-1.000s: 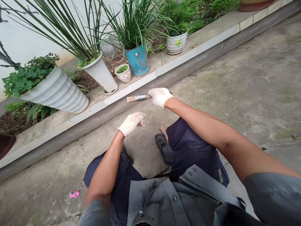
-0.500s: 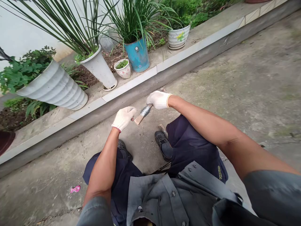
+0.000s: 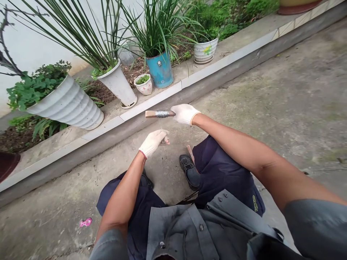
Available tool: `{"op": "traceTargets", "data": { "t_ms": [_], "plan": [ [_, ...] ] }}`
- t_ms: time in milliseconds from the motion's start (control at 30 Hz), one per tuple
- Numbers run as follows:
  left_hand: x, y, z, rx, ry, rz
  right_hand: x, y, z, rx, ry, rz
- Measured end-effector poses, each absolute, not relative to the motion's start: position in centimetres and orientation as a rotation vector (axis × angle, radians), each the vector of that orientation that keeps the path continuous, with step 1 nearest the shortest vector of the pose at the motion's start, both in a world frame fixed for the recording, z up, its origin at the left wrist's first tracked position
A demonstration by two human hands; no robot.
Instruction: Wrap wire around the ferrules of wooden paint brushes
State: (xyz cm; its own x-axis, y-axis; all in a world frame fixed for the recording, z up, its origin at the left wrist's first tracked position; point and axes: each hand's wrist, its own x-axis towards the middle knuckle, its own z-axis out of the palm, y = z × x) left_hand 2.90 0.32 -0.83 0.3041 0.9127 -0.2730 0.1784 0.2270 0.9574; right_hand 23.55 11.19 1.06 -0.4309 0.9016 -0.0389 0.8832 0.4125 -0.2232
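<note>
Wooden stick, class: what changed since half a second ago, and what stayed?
The wound wooden stick swung from slanting toward the left hand to nearly level in view, its free end farther from that hand. The right hand kept its hold; the blue pot stayed put.

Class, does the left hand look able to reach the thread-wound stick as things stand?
Probably yes: the stick juts from the right hand, and only a thin strand shows between it and the left hand.

White-gloved right hand (image 3: 185,114) grips flat brown wooden stick (image 3: 150,114) wound with silvery strand (image 3: 162,113), free end toward nine o'clock. White-gloved left hand (image 3: 154,141) curled at right hand's eight o'clock; blue cylindrical pot (image 3: 160,72) at right hand's eleven.
</note>
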Motion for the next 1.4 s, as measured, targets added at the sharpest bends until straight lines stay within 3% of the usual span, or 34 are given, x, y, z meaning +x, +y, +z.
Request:
{"op": "traceTargets", "data": {
  "t_ms": [200,400,567,667,767,1067,1400],
  "plan": [
    [2.5,0.4,0.8,1.477,1.351,0.552,23.6,11.1,0.7,-1.709,-2.607,0.039],
    [1.1,1.3,2.9,1.936,1.776,0.292,23.1,10.8,0.3,-1.43,-2.965,-0.167],
    [0.1,1.7,2.8,1.993,1.782,0.374,23.3,9.9,0.2,-1.15,-3.199,0.262],
    [-0.3,2.0,2.3,1.914,1.688,0.517,23.7,9.5,0.8,-1.119,-3.067,0.537],
    [0.0,2.0,1.7,1.703,1.559,0.661,23.8,9.7,1.4,-1.194,-2.876,0.61],
    [2.1,0.6,0.7,1.534,1.379,0.639,23.4,10.9,0.9,-1.633,-2.645,0.254],
    [1.8,0.7,0.5,1.647,1.392,0.45,23.3,11.5,0.0,-1.656,-2.685,0.041]
  ]
}}
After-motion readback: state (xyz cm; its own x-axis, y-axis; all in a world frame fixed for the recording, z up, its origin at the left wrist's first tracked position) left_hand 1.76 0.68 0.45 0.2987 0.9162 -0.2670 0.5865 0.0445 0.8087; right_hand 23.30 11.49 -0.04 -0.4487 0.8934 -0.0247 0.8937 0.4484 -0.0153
